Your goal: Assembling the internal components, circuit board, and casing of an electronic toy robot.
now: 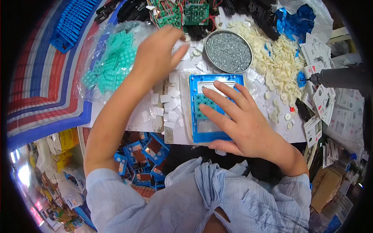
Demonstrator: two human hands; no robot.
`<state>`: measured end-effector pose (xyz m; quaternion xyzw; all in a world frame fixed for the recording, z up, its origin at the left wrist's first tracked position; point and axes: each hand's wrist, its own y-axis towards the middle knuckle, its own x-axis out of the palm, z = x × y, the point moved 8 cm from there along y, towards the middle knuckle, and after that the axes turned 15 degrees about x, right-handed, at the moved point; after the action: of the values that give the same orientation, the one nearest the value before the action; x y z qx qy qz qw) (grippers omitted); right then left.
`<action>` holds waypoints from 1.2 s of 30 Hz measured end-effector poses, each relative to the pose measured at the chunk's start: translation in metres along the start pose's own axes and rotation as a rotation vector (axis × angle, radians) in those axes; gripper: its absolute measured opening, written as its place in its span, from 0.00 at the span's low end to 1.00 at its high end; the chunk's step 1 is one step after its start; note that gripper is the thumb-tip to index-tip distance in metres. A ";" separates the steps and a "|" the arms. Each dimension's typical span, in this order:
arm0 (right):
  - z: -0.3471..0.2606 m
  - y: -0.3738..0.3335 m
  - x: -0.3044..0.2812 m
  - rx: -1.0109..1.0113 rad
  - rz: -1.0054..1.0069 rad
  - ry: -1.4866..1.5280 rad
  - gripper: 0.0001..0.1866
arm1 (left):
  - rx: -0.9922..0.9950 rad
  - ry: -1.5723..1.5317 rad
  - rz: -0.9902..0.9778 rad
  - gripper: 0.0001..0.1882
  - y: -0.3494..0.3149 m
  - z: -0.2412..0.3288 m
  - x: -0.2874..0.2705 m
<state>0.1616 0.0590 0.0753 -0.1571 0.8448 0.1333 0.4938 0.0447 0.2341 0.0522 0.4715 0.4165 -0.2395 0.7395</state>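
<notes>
A blue plastic housing [215,137] lies on the table before me, with a clear window strip in its upper part and a green rubber keypad [199,105] seated in its middle. My right hand [243,124] is spread over the housing's right side, its fingertips over the keypad and upper strip, hiding part of both. At the far side, my left hand [159,48] is lifted near the green circuit boards [196,14] with wires. Its thumb stands apart from the fingers, and nothing shows between them.
A round tin of small metal screws [206,51] stands beyond the housing, beside a heap of cream plastic discs [281,58]. Green keypads [112,58] lie in a clear bag at left. A dark electric screwdriver [338,77] juts in from the right. Blue housings [155,149] are piled below the table edge.
</notes>
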 end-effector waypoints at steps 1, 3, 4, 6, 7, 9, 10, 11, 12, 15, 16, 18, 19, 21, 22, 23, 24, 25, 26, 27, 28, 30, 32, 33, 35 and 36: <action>0.000 0.007 -0.004 -0.008 0.024 0.000 0.36 | 0.026 0.071 0.028 0.13 0.018 -0.019 0.011; -0.002 0.018 -0.012 -0.026 0.068 0.011 0.33 | 0.100 0.283 0.039 0.14 0.045 -0.045 0.033; 0.000 0.019 -0.017 -0.024 0.075 0.006 0.31 | 0.156 0.414 0.033 0.14 0.060 -0.051 0.047; 0.004 0.015 -0.026 -0.030 0.091 0.016 0.29 | 0.226 0.521 -0.003 0.14 0.073 -0.053 0.051; 0.011 0.010 -0.030 -0.019 0.101 0.032 0.28 | 0.249 0.485 -0.021 0.14 0.079 -0.053 0.051; 0.026 0.000 -0.032 -0.006 0.120 0.068 0.26 | 0.223 0.456 -0.036 0.11 0.089 -0.062 0.041; 0.029 -0.001 -0.032 0.007 0.136 0.100 0.25 | 0.146 0.388 0.108 0.10 0.090 -0.069 0.020; 0.032 -0.003 -0.032 0.018 0.151 0.132 0.23 | 0.068 0.319 0.252 0.09 0.089 -0.078 0.000; 0.034 -0.003 -0.033 0.029 0.167 0.165 0.22 | -0.010 0.248 0.396 0.09 0.084 -0.088 -0.019; 0.028 0.001 -0.034 -0.027 0.215 0.232 0.20 | -0.466 -0.614 1.085 0.08 0.041 -0.150 -0.053; 0.028 0.004 -0.032 -0.023 0.225 0.266 0.19 | -0.689 -1.097 1.236 0.08 0.022 -0.166 -0.029; 0.026 0.008 -0.033 -0.024 0.241 0.319 0.17 | -0.922 -1.454 1.085 0.08 0.005 -0.147 0.007; 0.028 0.011 -0.034 -0.018 0.253 0.347 0.15 | -0.954 -1.551 1.044 0.08 -0.003 -0.129 0.011; 0.034 0.019 -0.037 0.017 0.272 0.398 0.13 | -0.892 -1.628 1.002 0.08 -0.016 -0.100 0.012; 0.042 0.025 -0.037 0.105 0.300 0.507 0.12 | -0.859 -1.675 0.974 0.08 -0.021 -0.082 0.013; 0.049 0.034 -0.034 0.187 0.323 0.624 0.11 | -0.839 -1.684 0.987 0.07 -0.029 -0.063 0.008; 0.055 0.044 -0.032 0.269 0.344 0.741 0.10 | -0.818 -1.693 1.004 0.07 -0.035 -0.043 0.003; 0.060 0.057 -0.024 0.365 0.258 0.824 0.12 | -0.793 -1.708 1.019 0.06 -0.040 -0.024 0.001; 0.061 0.071 -0.017 0.372 0.224 1.001 0.12 | -0.774 -1.704 1.001 0.06 -0.045 -0.004 0.002; 0.059 0.085 -0.005 0.376 0.186 1.179 0.13 | -0.755 -1.697 0.986 0.06 -0.050 0.016 0.004; 0.055 0.094 0.005 0.381 0.145 1.356 0.13 | -0.739 -1.693 0.970 0.05 -0.057 0.031 0.004; 0.043 0.097 0.000 0.311 0.093 1.426 0.10 | -0.863 -1.404 0.588 0.08 -0.080 0.050 -0.001; 0.051 0.094 -0.001 0.310 0.014 1.322 0.09 | -0.763 -0.958 0.512 0.12 -0.098 0.048 -0.032; 0.047 0.091 -0.001 0.262 0.014 1.429 0.08 | -0.610 -0.670 0.605 0.15 -0.105 0.045 -0.058; 0.037 0.087 -0.003 0.297 -0.091 1.355 0.08 | -0.497 -0.568 0.675 0.18 -0.107 0.054 -0.074; 0.034 0.085 -0.002 0.316 -0.139 1.316 0.07 | -0.530 -0.761 0.664 0.19 -0.100 0.058 -0.067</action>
<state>0.1561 0.1498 0.0664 -0.1854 0.9666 -0.1473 -0.0985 -0.0434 0.1357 0.0704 0.2563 -0.0039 -0.0344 0.9660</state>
